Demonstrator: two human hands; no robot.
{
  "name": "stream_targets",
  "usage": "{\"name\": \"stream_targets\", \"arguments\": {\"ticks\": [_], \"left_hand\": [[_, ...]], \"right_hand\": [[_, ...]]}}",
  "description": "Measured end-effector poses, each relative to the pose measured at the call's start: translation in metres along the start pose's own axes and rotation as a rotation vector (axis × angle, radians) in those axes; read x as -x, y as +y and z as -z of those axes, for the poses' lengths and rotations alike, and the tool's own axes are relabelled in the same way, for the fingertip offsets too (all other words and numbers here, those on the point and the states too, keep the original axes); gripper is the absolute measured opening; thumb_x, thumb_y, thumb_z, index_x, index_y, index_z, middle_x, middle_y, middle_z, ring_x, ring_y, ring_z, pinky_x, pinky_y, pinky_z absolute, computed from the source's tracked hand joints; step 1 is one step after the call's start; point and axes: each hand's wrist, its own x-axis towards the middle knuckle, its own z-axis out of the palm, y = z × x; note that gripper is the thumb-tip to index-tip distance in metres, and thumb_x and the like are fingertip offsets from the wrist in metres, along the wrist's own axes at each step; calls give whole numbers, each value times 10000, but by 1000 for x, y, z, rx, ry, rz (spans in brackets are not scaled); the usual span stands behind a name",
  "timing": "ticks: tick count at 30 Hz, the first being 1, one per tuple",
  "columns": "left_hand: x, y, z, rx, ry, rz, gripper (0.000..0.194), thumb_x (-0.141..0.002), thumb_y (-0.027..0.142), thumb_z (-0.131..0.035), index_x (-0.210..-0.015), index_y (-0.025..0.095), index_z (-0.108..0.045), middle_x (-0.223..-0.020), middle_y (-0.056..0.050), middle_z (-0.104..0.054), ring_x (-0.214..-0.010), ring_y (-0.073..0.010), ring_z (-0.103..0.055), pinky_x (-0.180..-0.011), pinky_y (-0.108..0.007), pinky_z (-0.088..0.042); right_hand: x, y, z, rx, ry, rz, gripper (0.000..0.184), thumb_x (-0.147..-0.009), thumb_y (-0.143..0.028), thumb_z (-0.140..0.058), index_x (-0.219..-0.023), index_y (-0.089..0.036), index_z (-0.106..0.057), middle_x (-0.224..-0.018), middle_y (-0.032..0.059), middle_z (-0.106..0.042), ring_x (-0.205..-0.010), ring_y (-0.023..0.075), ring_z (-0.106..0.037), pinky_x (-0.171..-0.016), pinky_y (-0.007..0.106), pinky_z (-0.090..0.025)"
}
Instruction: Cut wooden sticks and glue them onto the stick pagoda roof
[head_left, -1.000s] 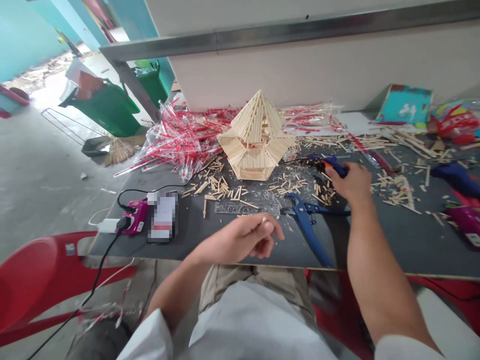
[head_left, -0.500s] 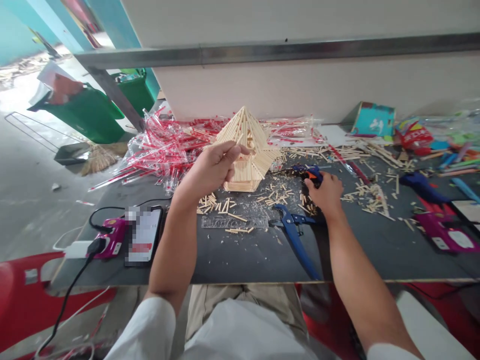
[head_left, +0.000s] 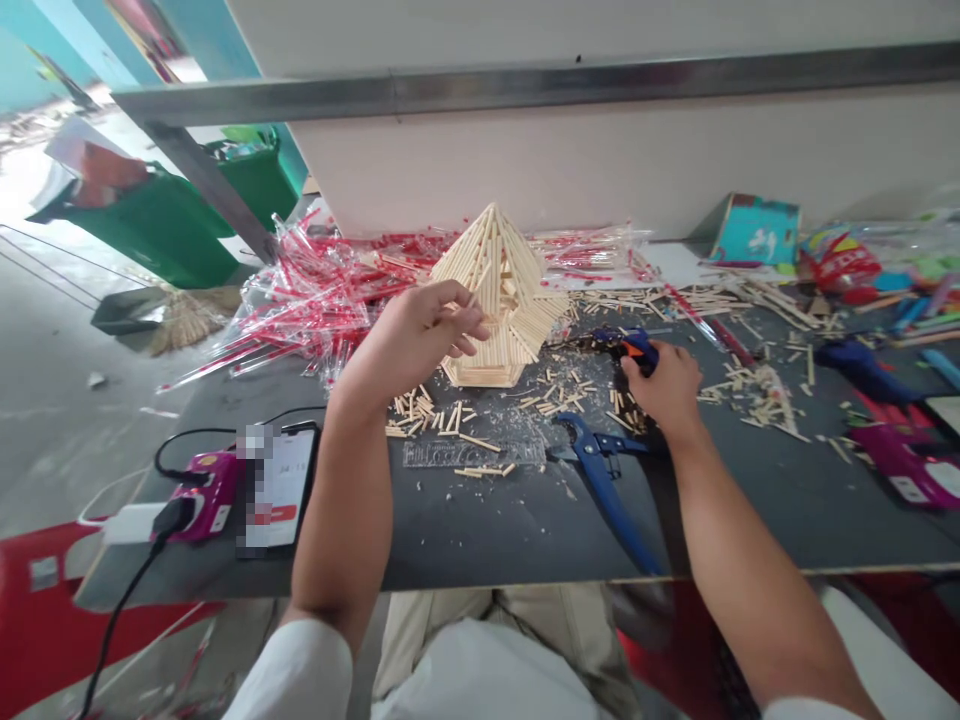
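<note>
A pointed model (head_left: 536, 320) built of pale wooden sticks stands at the middle of the table, with a flared lower tier. My left hand (head_left: 424, 335) is raised before its left side, thumb and fingers pinched on a short wooden stick (head_left: 482, 277) that slants up. Whether the stick touches the model I cannot tell. My right hand (head_left: 666, 385) is wrapped round the handle of a blue glue gun (head_left: 637, 348) with an orange trigger; its nozzle points left, low over the table. Blue ratchet cutters (head_left: 604, 480) and a clear ruler (head_left: 472, 454) lie nearer me.
Cut stick pieces (head_left: 431, 410) litter the dark table (head_left: 480, 545). Red-and-clear plastic wrappers (head_left: 322, 290) heap at the back left. A phone (head_left: 281, 490) and a purple power adapter (head_left: 206, 492) with cables lie at left. A second blue glue gun (head_left: 862, 370) is at right.
My left hand has risen from the table's front edge to the model and now hovers there, its fingers slightly shifted. My right hand stays on the glue gun. The camera view has shifted.
</note>
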Motion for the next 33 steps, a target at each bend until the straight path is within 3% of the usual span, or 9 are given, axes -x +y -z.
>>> {"name": "stream_targets", "arguments": {"ticks": [7,12,16,20,23,26,29,33], "left_hand": [[3,4,-5,-165,108,47,353,-946,448,-599,-896,129,-740,-763,-82,-756,-575,-115,-668,-610,-262,-495],[-1,11,-24,-285,298,-33,410,-972,467,-560,-830,140,-763,-676,-30,-733,-400,-56,-545,-539,-241,-434],[-6,12,-34,-207,233,-68,317,-980,335,-511,-814,141,-699,-674,-31,-720,-492,-88,-629,-546,-220,-453],[-7,13,-39,-157,118,-10,226,-973,249,-480,-812,143,-599,-761,-64,-730,-596,-97,-674,-552,-200,-459],[-7,13,-45,-181,75,-4,187,-954,220,-496,-828,133,-603,-787,-85,-724,-656,-114,-678,-583,-216,-452],[-7,11,-52,-269,80,-6,259,-979,244,-462,-859,112,-650,-808,-122,-723,-691,-148,-673,-637,-264,-456],[-8,9,-57,-405,82,33,329,-1011,268,-424,-929,93,-691,-833,-159,-733,-689,-176,-668,-651,-301,-446],[-10,7,-62,-598,108,63,394,-1041,296,-386,-951,91,-710,-824,-195,-732,-678,-219,-671,-615,-331,-413]], "right_hand": [[4,-3,3,-24,10,-1,636,-883,-539,-581,-1362,-121,-605,-1259,237,-631,-1163,392,-570,-1002,534,-415],[6,-9,10,-90,73,2,640,-910,-599,-542,-1336,-128,-619,-1309,248,-583,-1225,417,-522,-1045,590,-383],[10,-25,28,-206,137,77,556,-953,-547,-519,-1314,-137,-618,-1273,199,-624,-1258,356,-539,-1095,525,-409],[16,-72,64,-415,166,203,439,-1004,-517,-493,-1261,-186,-622,-1167,108,-689,-1067,217,-669,-952,362,-551],[16,-124,99,-701,117,336,385,-950,-476,-628,-1224,-206,-647,-1121,84,-707,-989,200,-697,-871,346,-584],[6,-172,125,-813,41,400,410,-941,-445,-648,-1279,-216,-620,-1037,57,-728,-911,186,-704,-783,334,-579],[-9,-201,128,-888,-54,334,448,-923,-470,-672,-1262,-182,-626,-976,65,-732,-865,188,-701,-802,355,-573],[-24,-212,116,-807,-192,161,543,-856,-531,-745,-1236,-154,-652,-952,94,-728,-866,245,-704,-895,472,-554]]}}
